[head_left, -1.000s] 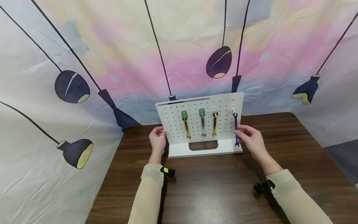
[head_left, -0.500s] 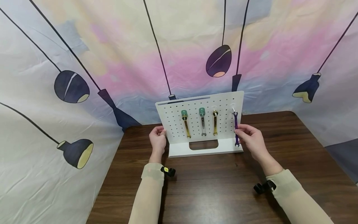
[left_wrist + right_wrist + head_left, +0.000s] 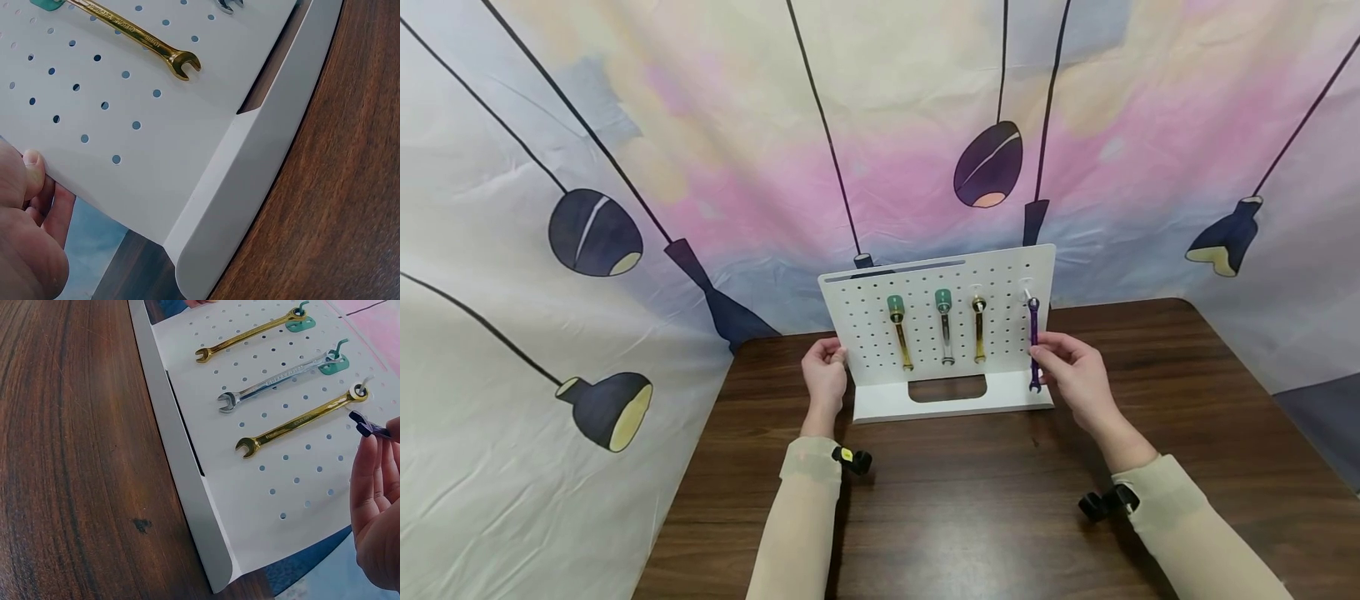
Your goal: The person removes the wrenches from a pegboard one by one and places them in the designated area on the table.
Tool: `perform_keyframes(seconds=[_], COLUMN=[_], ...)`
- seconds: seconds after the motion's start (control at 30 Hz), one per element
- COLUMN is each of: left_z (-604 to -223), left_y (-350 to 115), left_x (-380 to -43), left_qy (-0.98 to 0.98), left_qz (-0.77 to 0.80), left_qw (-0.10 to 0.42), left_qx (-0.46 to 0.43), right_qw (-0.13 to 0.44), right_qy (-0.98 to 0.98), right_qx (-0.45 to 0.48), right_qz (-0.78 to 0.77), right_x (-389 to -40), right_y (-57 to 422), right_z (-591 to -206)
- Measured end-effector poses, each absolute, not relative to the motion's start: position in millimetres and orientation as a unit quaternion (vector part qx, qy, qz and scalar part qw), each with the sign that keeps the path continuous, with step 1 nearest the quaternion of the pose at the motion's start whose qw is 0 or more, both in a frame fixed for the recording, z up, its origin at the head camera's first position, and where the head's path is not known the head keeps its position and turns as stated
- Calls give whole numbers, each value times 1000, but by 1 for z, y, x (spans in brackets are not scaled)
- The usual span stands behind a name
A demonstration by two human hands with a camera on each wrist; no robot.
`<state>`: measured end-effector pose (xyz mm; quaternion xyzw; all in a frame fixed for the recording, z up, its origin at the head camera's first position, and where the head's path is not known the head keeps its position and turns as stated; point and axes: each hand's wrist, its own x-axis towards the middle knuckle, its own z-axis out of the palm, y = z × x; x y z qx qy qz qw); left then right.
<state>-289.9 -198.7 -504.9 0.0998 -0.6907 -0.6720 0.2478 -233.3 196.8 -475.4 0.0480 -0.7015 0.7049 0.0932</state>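
My left forearm (image 3: 792,529) slants up from the bottom edge, left of centre, to my left hand (image 3: 825,375), whose thumb (image 3: 34,174) and fingers (image 3: 60,215) form a pinch. My right forearm (image 3: 1198,525) angles up leftward from the lower right; my right hand (image 3: 1078,381), right of centre, pinches likewise, pointing up and left.

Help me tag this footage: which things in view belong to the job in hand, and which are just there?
Part of the job:
- purple wrench, pinched by the right hand
- white pegboard, its edge held by the left hand
- silver wrench and two gold wrenches, hanging on hooks

Just there:
- wooden table
- lamp-patterned backdrop
- black wrist-worn devices
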Motion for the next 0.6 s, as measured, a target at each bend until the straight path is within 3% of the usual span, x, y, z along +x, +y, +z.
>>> perform_keyframes(seconds=[0.6], left_z=[-505], left_y=[-197], left_x=[-290], left_qy=[-690], left_qz=[-671], left_qw=[252], left_qx=[105], right_qw=[102], right_qy=[-713], right_qx=[45], right_qz=[692], right_x=[-228], right_y=[198], right_z=[-472])
